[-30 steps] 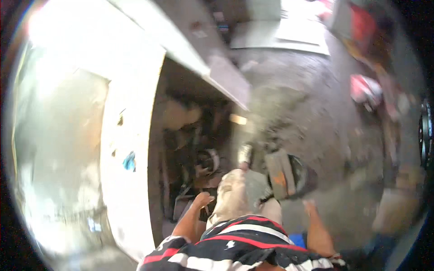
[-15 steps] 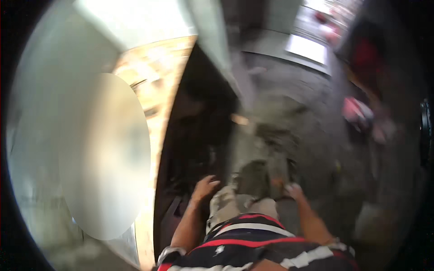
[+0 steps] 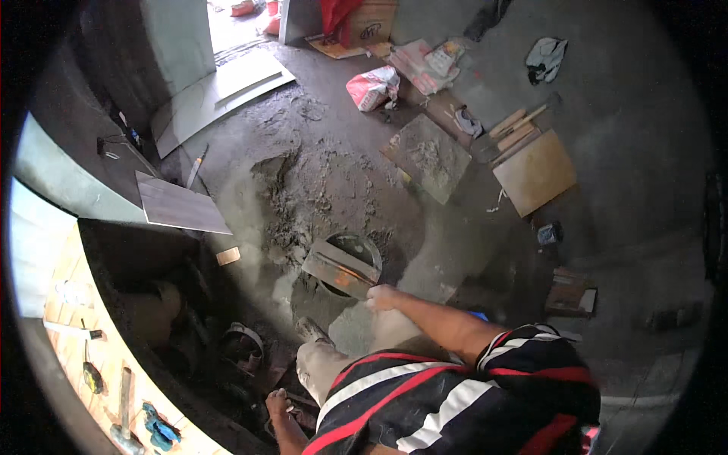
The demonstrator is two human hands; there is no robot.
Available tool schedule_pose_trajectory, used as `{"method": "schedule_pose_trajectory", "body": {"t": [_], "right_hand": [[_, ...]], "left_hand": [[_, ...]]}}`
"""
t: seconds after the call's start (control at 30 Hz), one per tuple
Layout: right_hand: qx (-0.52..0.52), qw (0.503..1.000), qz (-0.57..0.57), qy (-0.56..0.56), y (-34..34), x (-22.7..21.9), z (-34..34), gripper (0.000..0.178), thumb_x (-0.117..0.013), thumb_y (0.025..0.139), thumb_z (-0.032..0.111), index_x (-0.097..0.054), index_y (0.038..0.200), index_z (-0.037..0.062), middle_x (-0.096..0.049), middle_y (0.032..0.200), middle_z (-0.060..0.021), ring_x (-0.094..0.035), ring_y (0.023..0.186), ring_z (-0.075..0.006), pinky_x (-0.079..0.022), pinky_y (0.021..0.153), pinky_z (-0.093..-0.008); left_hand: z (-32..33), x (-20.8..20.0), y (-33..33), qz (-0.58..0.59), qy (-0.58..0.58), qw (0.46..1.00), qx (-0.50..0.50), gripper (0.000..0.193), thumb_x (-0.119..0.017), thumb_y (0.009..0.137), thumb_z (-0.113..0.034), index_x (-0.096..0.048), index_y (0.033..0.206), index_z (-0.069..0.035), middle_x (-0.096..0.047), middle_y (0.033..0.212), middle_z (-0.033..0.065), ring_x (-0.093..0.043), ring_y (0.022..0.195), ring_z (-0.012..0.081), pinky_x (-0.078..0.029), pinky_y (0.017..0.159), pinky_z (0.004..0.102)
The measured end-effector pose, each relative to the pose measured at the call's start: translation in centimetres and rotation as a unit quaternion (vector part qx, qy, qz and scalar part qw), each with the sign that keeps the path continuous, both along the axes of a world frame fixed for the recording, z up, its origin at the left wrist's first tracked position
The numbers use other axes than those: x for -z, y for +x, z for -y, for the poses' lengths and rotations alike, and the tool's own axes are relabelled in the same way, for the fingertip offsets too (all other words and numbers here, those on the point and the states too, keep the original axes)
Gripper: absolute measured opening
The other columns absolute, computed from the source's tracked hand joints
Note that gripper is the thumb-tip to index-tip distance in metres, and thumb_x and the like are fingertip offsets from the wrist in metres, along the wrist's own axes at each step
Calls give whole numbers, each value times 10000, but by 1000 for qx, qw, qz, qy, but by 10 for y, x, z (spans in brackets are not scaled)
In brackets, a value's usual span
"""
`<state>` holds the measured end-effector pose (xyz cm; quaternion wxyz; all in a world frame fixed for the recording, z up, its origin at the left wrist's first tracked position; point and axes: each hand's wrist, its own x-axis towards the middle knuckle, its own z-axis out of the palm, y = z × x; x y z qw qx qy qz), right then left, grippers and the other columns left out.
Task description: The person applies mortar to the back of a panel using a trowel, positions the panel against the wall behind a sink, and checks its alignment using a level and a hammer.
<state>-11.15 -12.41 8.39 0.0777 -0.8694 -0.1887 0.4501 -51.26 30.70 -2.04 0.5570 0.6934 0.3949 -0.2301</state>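
In my right hand (image 3: 383,297) is one end of a plastering float (image 3: 341,271), a long flat grey board with an orange-brown handle strip along it. The float lies across a round dark bucket (image 3: 369,244) and hides part of its rim; whether the two touch I cannot tell. Wet grey mortar (image 3: 280,189) is spread on the floor beyond the bucket. Low on the left, my left hand (image 3: 279,403) has its fingers curled, with nothing visible in them. It is near a dark cluttered recess (image 3: 227,303).
At left, a wooden ledge (image 3: 64,303) bears a hammer (image 3: 125,409) and a blue glove (image 3: 159,428). Grey tiles (image 3: 182,203) lie by the recess. Further off are a mortar-smeared board (image 3: 432,155), a tan board (image 3: 535,171) and a red-and-white bag (image 3: 373,88).
The view has swung, bringing the mortar, bags and boards into clear sight. My right hand has moved left and forward with the float, now over the bucket. My left hand sits lower.
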Motion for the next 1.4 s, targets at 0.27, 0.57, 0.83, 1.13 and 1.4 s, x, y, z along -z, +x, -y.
{"method": "schedule_pose_trajectory", "body": {"t": [0.27, 0.57, 0.83, 1.13, 1.4], "right_hand": [[-56, 997, 51, 5, 24, 123, 200, 296, -633, 860, 248, -761, 970, 5, -736, 992, -251, -718, 922, -410, -564, 813, -501], [-25, 997, -56, -43, 161, 114, 328, 367, -589, 922, 364, -744, 1066, 65, -713, 1138, -210, -668, 1089, -408, -533, 960, -479], [129, 989, 19, -66, 272, 88, 388, 427, -677, 869, 430, -753, 1025, 40, -715, 1130, -235, -674, 1054, -421, -532, 888, -491], [-38, 999, 37, 9, 223, 91, 381, 370, -733, 893, 397, -753, 1060, 67, -752, 940, -150, -733, 796, -299, -557, 806, -427], [97, 993, -34, -60, 212, 4, 355, 411, -727, 883, 412, -735, 1115, 74, -733, 1077, -192, -703, 1034, -315, -536, 906, -432]], "left_hand": [[41, -53, 100, -101, -52, 968, -226, 206, -647, 887, -219, -628, 851, -17, -560, 662, 33, -526, 515, 133, -435, 437, 331], [234, -155, 199, -23, 31, 959, -281, 208, -651, 960, -239, -677, 907, -40, -588, 716, 12, -549, 574, 119, -427, 499, 285], [392, -135, 124, -235, -45, 946, -220, 280, -675, 915, -287, -724, 1079, -66, -641, 792, 26, -617, 646, 131, -524, 516, 305], [412, -54, 82, -66, -4, 975, -210, 180, -674, 924, -173, -687, 1075, -76, -619, 738, 5, -576, 554, 128, -471, 451, 307], [391, -61, 157, -46, 23, 958, -282, 283, -684, 948, -222, -710, 1093, 19, -721, 945, 124, -682, 804, 208, -548, 679, 345]]}}
